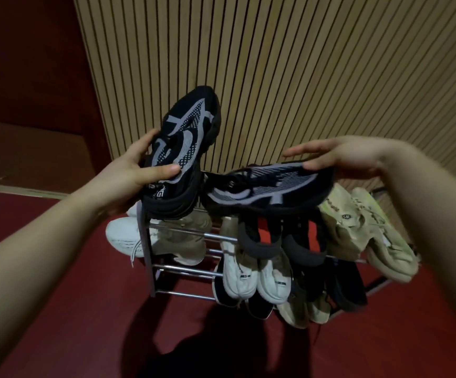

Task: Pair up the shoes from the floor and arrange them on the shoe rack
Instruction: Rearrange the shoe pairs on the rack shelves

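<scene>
My left hand (136, 173) grips a black and grey sneaker (186, 137) by its heel, toe tilted up toward the wall. My right hand (338, 156) holds the matching black and grey sneaker (270, 192) from above, lying sideways over the top of the metal shoe rack (180, 268). The two sneakers almost touch above the rack's top tier. Below them the rack holds a white pair (257, 271), a black pair with red insoles (284, 238), a beige pair (363, 230) at the right and pale shoes (183, 241) at the left.
A white sneaker (123, 233) sticks out past the rack's left end. Dark shoes (344, 287) and cream shoes (300, 309) fill the lower tiers. A ribbed wooden wall (303, 64) stands right behind the rack. Red floor (85, 309) surrounds it; my shadow falls in front.
</scene>
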Demonstrator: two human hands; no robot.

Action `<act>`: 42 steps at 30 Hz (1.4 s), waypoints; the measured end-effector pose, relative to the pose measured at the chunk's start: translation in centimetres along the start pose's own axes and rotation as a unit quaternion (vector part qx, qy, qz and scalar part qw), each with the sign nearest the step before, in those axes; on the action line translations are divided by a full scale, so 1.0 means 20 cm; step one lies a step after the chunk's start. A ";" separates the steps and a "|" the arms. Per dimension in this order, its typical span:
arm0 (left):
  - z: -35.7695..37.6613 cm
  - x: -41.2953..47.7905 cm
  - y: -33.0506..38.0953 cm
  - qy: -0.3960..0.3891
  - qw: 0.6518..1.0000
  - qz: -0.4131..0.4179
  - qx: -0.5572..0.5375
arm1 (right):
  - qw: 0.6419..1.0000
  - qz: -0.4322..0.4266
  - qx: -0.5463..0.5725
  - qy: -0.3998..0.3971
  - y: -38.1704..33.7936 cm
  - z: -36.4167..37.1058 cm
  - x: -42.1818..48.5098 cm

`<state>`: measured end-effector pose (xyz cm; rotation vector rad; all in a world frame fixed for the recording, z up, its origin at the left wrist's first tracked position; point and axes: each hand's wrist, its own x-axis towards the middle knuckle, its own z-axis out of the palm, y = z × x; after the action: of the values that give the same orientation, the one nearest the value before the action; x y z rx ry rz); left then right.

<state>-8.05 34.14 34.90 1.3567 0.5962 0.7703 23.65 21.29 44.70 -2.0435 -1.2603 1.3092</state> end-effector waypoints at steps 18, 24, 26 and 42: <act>0.11 0.02 -0.09 -0.017 0.997 -0.025 0.068 | 0.861 -0.042 -0.503 0.063 0.10 0.53 0.47; 0.09 -0.02 -0.22 0.053 0.986 -0.053 0.152 | 0.781 -0.162 -0.600 0.058 0.12 0.50 0.41; 0.13 -0.03 -0.26 0.072 0.984 -0.054 0.153 | 0.726 -0.208 -0.654 0.034 0.14 0.46 0.36; 0.21 -0.01 -0.46 0.069 0.949 -0.094 0.293 | 0.965 -0.037 -0.226 0.128 0.27 0.71 0.16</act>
<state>-3.56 31.02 26.27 1.7607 1.1109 0.5513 14.35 19.54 32.38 -2.3443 -1.5994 0.7339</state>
